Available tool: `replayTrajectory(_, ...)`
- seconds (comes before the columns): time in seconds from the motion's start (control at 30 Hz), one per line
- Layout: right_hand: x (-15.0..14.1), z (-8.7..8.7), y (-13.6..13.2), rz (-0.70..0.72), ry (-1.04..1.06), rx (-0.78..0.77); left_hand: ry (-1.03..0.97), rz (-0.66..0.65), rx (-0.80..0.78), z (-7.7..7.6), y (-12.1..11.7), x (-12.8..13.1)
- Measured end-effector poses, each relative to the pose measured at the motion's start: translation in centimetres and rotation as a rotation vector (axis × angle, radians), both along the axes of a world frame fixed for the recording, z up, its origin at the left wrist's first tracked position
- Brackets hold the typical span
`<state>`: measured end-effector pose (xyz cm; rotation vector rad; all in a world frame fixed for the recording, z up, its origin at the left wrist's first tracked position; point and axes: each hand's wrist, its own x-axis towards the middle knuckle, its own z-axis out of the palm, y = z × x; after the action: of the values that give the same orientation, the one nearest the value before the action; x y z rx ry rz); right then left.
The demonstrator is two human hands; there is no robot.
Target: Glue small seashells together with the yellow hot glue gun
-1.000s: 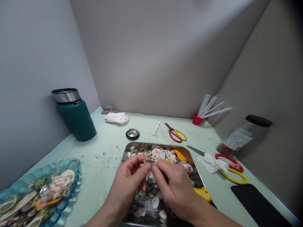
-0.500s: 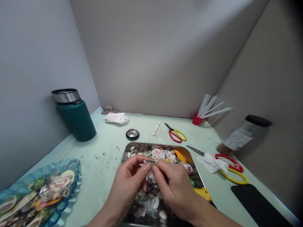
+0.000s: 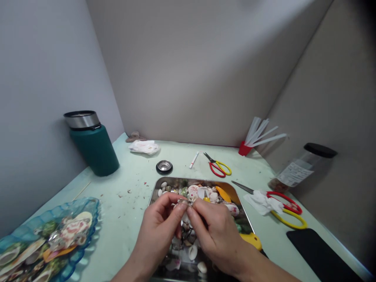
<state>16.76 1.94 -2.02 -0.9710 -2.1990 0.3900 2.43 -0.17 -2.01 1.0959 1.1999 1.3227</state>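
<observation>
Over a metal tray [image 3: 246,213] of shells, my left hand [image 3: 163,221] and my right hand [image 3: 216,227] meet, fingertips close together. Between them is a small silvery piece [image 3: 183,201], too small and covered to name. My left thumb and forefinger pinch its left side; my right thumb and forefinger close on its right end. Dark strands [image 3: 188,235] show below the fingers, among the shells. A white shell [image 3: 193,252] lies in the tray under my hands. A yellow-handled tool [image 3: 252,240] is partly hidden behind my right wrist.
A blue scalloped dish [image 3: 95,207] of shells stands left, a green bottle [image 3: 94,150] behind it. Small scissors [image 3: 219,166], a round lid [image 3: 164,167] and a red cup of white sticks [image 3: 244,149] sit farther back. Larger scissors [image 3: 289,219], a jar [image 3: 296,172] and a black phone-like slab [image 3: 320,252] are right.
Both hands stay nearly in place over the tray. The fingers have shifted slightly around the small silvery piece; everything else looks the same.
</observation>
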Motion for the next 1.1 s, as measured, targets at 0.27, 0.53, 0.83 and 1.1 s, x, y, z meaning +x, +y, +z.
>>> replayTrajectory(0.27, -0.03, -0.08, -0.02, -0.014, -0.013, 0.002, -0.008, 0.004, 0.008, -0.18, -0.13, -0.06)
replayTrajectory(0.53, 0.0, -0.43, 0.05, -0.068, 0.003, -0.038, -0.067, 0.0, -0.032, 0.42, -0.08, 0.14)
replayTrajectory(0.83, 0.09, -0.33, 0.19, -0.117, 0.184, 0.018, -0.04, 0.046, -0.042, 0.39, 0.03, 0.03)
replayTrajectory(1.1, 0.23, -0.33, 0.36, -0.035, 0.248, 0.15, 0.094, 0.053, 0.003, 0.22, -0.1, 0.17)
